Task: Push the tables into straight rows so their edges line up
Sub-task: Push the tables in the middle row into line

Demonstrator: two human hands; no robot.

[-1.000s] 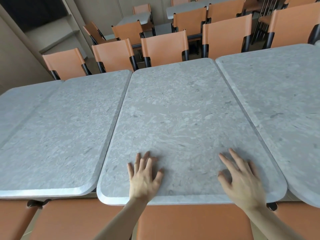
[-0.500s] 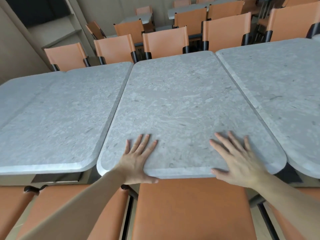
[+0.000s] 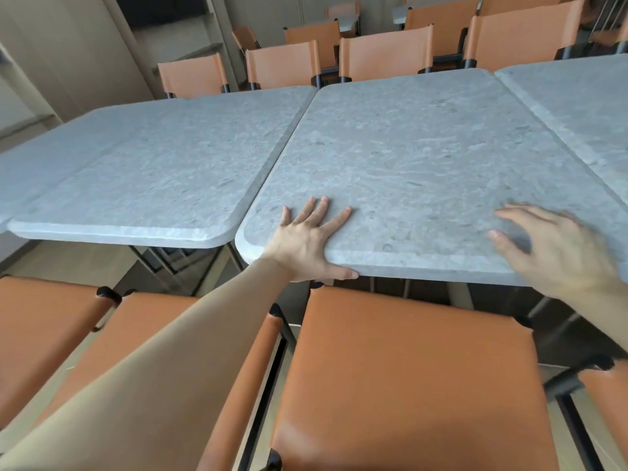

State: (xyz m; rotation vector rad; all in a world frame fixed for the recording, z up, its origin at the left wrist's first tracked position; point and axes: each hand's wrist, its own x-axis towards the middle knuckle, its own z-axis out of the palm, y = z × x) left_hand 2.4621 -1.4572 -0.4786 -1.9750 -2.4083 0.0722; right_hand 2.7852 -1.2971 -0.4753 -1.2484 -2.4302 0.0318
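Tables [image 3: 424, 158] number three side by side; two hands [image 3: 302, 244] touch the middle one.

Soft, even daylight, faint sheen on the counter [image 3: 424, 158]; right hand [image 3: 560, 253] motion-blurred, wide-angle bending at edges.

We count three grey tabletops [image 3: 424, 158] in the near row, four orange chair seats [image 3: 407, 375] below, two hands [image 3: 302, 243].
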